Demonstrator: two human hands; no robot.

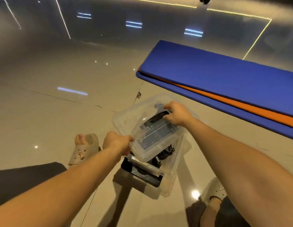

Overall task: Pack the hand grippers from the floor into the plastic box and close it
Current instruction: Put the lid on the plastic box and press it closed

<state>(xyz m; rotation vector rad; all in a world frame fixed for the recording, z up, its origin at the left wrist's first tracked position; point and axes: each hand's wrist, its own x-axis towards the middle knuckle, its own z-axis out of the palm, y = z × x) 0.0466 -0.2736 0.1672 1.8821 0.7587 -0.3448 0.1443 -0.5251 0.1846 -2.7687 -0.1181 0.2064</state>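
From the head camera I see both hands busy: my left hand (117,141) pinches the near edge of the clear lid (126,118), my right hand (176,113) curls round its black carry handle (157,117). The lid hovers tilted over the plastic box (173,181) on the floor (60,112), with the hand grippers (165,152) already inside. I judge the lid light, flexy and slick, best held by its rim. The folded blue mat (216,76) lies near, and a slipper (80,153) sits just beside the box; neither blocks it
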